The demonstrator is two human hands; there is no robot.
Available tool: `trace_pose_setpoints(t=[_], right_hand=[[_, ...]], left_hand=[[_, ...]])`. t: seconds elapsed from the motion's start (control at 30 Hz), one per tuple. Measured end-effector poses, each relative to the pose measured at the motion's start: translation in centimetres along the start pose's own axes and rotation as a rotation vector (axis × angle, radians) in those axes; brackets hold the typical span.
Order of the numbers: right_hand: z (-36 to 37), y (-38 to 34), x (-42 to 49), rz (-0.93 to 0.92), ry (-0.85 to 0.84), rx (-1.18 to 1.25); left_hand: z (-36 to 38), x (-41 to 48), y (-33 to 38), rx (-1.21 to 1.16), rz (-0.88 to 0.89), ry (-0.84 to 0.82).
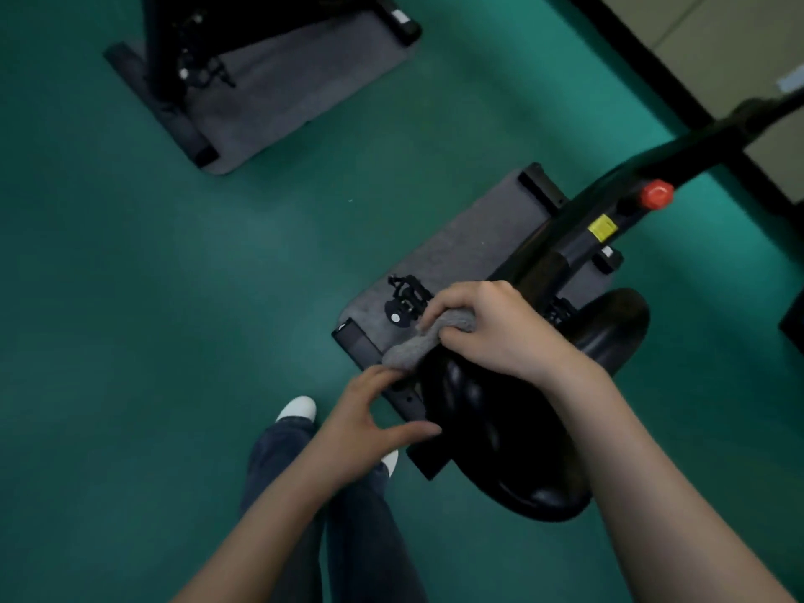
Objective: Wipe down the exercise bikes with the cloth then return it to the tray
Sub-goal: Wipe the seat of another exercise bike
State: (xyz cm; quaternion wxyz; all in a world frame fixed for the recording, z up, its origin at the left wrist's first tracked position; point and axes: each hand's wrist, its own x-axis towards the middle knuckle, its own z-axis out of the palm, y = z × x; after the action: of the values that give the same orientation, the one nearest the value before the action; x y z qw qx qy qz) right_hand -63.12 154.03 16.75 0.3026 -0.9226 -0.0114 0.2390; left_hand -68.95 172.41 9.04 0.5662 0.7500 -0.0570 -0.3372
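At the centre of the frame the right hand (491, 328) is clenched around a grey cloth (428, 339), pressing it against the front edge of the black saddle (513, 433) of the near exercise bike (578, 237). The cloth hangs out of the fist toward the lower left, its loose end drooping just beside the saddle's nose. The left hand (374, 415), lower and left of centre, is spread with nothing in it; its fingertips touch or nearly touch the loose end of the cloth, and its thumb points toward the saddle's side. The bike's black frame runs from the saddle up to the upper right of the frame, carrying a red knob (656, 194) and a yellow sticker (602, 228). A pedal (404, 298) shows just left of the right hand. The bike stands on a grey mat (461, 250) on the green floor (174, 276). A second bike (195, 41), also on a grey mat, is in the upper left of the frame, well apart from the first. Dark trousers and white shoes (298, 409) appear below the left hand. No tray is in view.
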Motion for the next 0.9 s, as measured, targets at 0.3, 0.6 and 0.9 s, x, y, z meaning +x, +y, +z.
trace_pose_setpoints(t=[0.3, 0.6, 0.9], right_hand=[[-0.3, -1.0, -2.4, -0.310, -0.195, 0.046], [0.5, -1.7, 0.9, -0.292, -0.280, -0.128], [-1.9, -0.3, -2.4, -0.333, -0.104, 0.045]], left_hand=[[4.5, -2.1, -2.0, -0.241, 0.022, 0.083], [5.4, -2.5, -1.6, -0.400, 0.055, 0.097], [5.7, -3.1, -1.5, -0.422, 0.017, 0.118]])
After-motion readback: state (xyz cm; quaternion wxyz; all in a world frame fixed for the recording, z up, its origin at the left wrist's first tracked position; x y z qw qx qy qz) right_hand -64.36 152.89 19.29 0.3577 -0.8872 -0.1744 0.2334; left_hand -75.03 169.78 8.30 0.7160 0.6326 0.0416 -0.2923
